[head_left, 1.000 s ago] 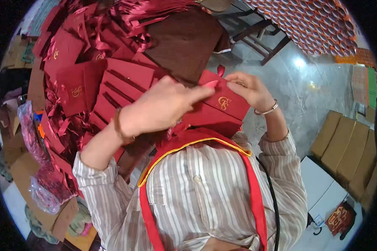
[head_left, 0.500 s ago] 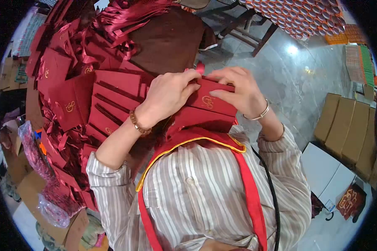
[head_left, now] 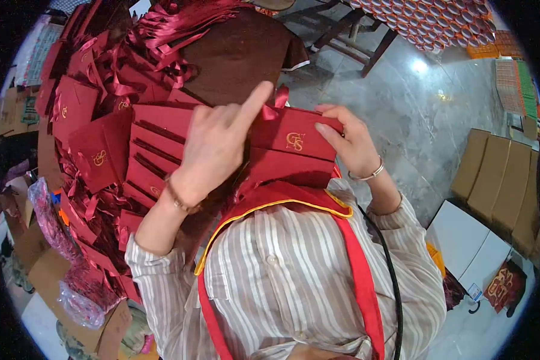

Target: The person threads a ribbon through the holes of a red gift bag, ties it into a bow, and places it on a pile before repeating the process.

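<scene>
A dark red gift bag (head_left: 285, 135) with gold lettering and a ribbon lies in front of my chest. My right hand (head_left: 354, 141) grips its right edge, thumb on the front face. At the bag's left side is my left hand (head_left: 213, 147), slightly blurred, with the index finger stretched out towards the ribbon (head_left: 276, 102) at the top edge. Its other fingers are bent and partly hidden; I see nothing held in it. Just left of that hand, several similar red bags (head_left: 153, 135) lie overlapped in a row.
A heap of red bags (head_left: 96, 156) and loose ribbons (head_left: 180, 27) covers the left side, beside a brown cloth (head_left: 240, 54). At the top right stands a table carrying many round-topped items (head_left: 426, 21). Cardboard boxes (head_left: 492, 186) and a white box (head_left: 462, 234) sit on the right.
My left hand has moved left, off the bag's top edge, and its index finger has straightened. My right hand has shifted slightly right along the edge, still gripping the bag.
</scene>
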`<action>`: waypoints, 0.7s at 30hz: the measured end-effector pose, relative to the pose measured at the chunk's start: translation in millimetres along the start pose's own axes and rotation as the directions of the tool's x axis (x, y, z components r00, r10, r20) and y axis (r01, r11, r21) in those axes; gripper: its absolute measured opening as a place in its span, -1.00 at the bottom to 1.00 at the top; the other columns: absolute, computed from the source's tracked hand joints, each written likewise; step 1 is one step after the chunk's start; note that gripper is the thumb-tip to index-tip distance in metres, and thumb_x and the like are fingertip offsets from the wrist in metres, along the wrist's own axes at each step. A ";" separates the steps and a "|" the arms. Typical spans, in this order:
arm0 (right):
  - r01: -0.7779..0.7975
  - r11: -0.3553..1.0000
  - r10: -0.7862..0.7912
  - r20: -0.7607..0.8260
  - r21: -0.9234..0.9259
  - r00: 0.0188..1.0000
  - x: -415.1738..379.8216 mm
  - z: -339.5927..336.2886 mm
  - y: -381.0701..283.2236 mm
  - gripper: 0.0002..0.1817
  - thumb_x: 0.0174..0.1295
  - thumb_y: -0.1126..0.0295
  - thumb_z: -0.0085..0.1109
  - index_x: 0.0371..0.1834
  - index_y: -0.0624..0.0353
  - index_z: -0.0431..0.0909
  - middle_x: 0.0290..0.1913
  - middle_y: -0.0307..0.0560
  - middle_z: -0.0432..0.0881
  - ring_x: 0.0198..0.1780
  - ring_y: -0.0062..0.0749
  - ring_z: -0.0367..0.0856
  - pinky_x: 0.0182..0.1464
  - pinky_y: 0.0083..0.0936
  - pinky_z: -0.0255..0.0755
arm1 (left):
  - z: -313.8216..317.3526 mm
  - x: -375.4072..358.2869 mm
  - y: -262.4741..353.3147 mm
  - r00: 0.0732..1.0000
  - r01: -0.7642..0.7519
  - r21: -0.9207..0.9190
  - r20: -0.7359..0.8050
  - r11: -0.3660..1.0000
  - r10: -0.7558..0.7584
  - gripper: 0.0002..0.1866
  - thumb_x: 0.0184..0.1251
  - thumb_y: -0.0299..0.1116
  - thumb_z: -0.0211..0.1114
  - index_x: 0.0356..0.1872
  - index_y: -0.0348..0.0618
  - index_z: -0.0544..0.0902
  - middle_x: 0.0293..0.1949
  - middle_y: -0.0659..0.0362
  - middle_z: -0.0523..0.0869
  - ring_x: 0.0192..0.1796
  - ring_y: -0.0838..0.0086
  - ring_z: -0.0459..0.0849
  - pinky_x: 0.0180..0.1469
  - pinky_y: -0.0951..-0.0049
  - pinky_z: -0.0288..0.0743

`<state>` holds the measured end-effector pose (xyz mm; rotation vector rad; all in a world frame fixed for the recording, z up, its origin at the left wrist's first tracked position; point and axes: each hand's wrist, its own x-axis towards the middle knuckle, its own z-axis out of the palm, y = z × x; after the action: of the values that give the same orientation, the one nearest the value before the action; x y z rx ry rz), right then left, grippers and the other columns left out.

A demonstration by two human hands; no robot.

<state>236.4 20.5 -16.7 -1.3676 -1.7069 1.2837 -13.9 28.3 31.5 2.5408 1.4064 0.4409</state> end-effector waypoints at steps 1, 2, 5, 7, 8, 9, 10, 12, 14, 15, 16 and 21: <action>-0.002 1.000 0.002 0.001 0.003 1.000 -0.1 -0.1 0.6 -0.81 0.19 0.42 0.16 -0.21 0.29 0.46 0.08 0.02 0.48 0.05 -0.36 0.48 0.01 -0.51 0.40 | -12.5 -5.0 -3.3 0.993 -0.069 0.206 -0.076 0.976 0.086 -0.36 0.00 -0.48 0.15 0.25 -0.06 0.39 -0.52 0.29 0.42 -0.42 0.48 0.43 -0.18 0.41 0.23; -0.013 1.000 0.013 -0.002 -0.012 1.000 0.0 -0.7 1.1 -0.82 0.19 0.43 0.15 -0.22 0.30 0.46 0.04 0.01 0.51 0.01 -0.37 0.50 0.00 -0.52 0.40 | -20.0 -10.5 -7.8 0.970 -0.073 0.359 -0.192 0.931 0.150 -0.42 0.04 -0.45 0.13 0.21 -0.01 0.44 -0.50 0.33 0.42 -0.40 0.52 0.42 -0.16 0.37 0.23; 0.007 0.997 -0.007 -0.001 -0.074 1.000 2.5 -3.5 -2.2 -0.83 0.19 0.45 0.15 -0.24 0.31 0.46 -0.01 0.00 0.54 -0.03 -0.39 0.52 -0.02 -0.53 0.41 | -53.0 -25.6 -16.8 0.951 0.000 0.567 -0.254 0.824 0.175 -0.67 0.01 -0.42 0.16 -0.13 0.00 0.65 -0.44 0.36 0.47 -0.35 0.55 0.46 -0.14 0.35 0.22; 0.035 0.992 -0.035 0.005 -0.120 0.999 3.7 -4.9 -2.4 -0.83 0.18 0.45 0.16 -0.24 0.33 0.47 -0.02 0.00 0.54 -0.05 -0.41 0.52 -0.02 -0.54 0.40 | -58.7 -34.9 -18.9 0.947 0.023 0.599 -0.269 0.800 0.175 -0.72 -0.01 -0.42 0.17 -0.21 0.00 0.67 -0.44 0.36 0.47 -0.36 0.54 0.45 -0.14 0.35 0.22; 0.005 0.995 -0.002 0.022 -0.097 1.000 5.2 -6.3 -1.5 -0.83 0.18 0.44 0.16 -0.25 0.33 0.49 -0.04 0.00 0.55 -0.06 -0.41 0.52 -0.03 -0.54 0.40 | -58.7 -39.4 -17.5 0.949 0.076 0.647 -0.281 0.759 0.145 -0.74 -0.02 -0.43 0.19 -0.24 0.00 0.67 -0.45 0.35 0.48 -0.35 0.53 0.47 -0.13 0.35 0.23; -0.027 0.997 0.031 0.042 -0.076 0.999 6.3 -7.1 -1.0 -0.82 0.18 0.44 0.17 -0.26 0.34 0.50 -0.06 0.00 0.55 -0.08 -0.41 0.53 -0.03 -0.54 0.40 | -57.7 -44.6 -16.0 0.949 0.129 0.689 -0.295 0.713 0.114 -0.76 -0.04 -0.43 0.20 -0.27 0.01 0.67 -0.45 0.34 0.49 -0.34 0.52 0.48 -0.13 0.36 0.24; -0.026 0.997 0.029 0.048 -0.076 0.998 7.0 -7.5 -1.6 -0.82 0.18 0.44 0.17 -0.26 0.34 0.50 -0.06 0.00 0.55 -0.08 -0.41 0.53 -0.03 -0.54 0.40 | -53.4 -52.6 -15.1 0.949 0.133 0.690 -0.296 0.712 0.109 -0.76 -0.04 -0.43 0.20 -0.27 0.01 0.67 -0.45 0.34 0.49 -0.34 0.52 0.48 -0.13 0.36 0.24; -0.038 0.992 0.044 0.046 -0.117 0.998 7.7 -7.4 -3.1 -0.82 0.17 0.43 0.17 -0.26 0.36 0.52 -0.09 0.00 0.56 -0.11 -0.39 0.54 -0.06 -0.55 0.41 | -42.0 -67.2 -15.8 0.964 0.229 0.631 -0.251 0.742 -0.084 -0.72 -0.06 -0.44 0.23 -0.24 0.03 0.67 -0.45 0.32 0.52 -0.29 0.52 0.51 -0.15 0.43 0.28; -0.023 0.991 0.028 0.040 -0.131 0.999 7.9 -6.1 -3.0 -0.81 0.17 0.43 0.17 -0.26 0.36 0.52 -0.10 0.00 0.56 -0.13 -0.39 0.54 -0.07 -0.55 0.41 | -36.2 -67.2 -15.9 0.962 0.265 0.590 -0.218 0.763 -0.166 -0.76 0.02 -0.48 0.23 -0.22 -0.05 0.66 -0.42 0.27 0.59 -0.29 0.41 0.56 -0.22 0.46 0.36; -0.006 0.990 0.010 0.030 -0.143 0.999 8.6 -5.2 -2.9 -0.81 0.17 0.43 0.16 -0.25 0.36 0.52 -0.11 0.00 0.56 -0.15 -0.38 0.54 -0.08 -0.55 0.41 | -31.0 -65.7 -17.9 0.903 0.399 0.293 -0.291 0.869 -0.317 -0.78 0.09 -0.49 0.22 -0.20 -0.10 0.65 -0.39 0.22 0.62 -0.33 0.34 0.57 -0.27 0.42 0.39; -0.002 0.990 0.007 0.034 -0.142 0.999 9.2 -4.4 -2.3 -0.81 0.17 0.43 0.16 -0.25 0.36 0.52 -0.11 0.00 0.56 -0.15 -0.38 0.54 -0.08 -0.55 0.41 | -27.4 -64.7 -18.6 0.825 0.487 -0.037 -0.309 0.873 -0.473 -0.81 0.15 -0.50 0.21 -0.19 -0.16 0.63 -0.36 0.17 0.65 -0.38 0.28 0.58 -0.32 0.38 0.42; -0.044 0.973 0.049 0.020 -0.228 0.999 8.9 -2.4 -0.5 -0.82 0.18 0.43 0.17 -0.24 0.33 0.51 -0.19 -0.06 0.57 -0.18 -0.44 0.53 -0.13 -0.56 0.40 | -16.4 -58.0 -4.8 0.705 0.307 -0.615 -0.365 0.726 -0.608 -0.85 0.27 -0.54 0.15 -0.18 -0.34 0.59 -0.24 0.10 0.69 -0.20 0.51 0.64 -0.13 0.57 0.48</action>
<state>235.7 29.8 -16.4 -1.5347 -1.8971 1.1623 -52.5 -18.0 36.1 1.5716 1.7492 1.3158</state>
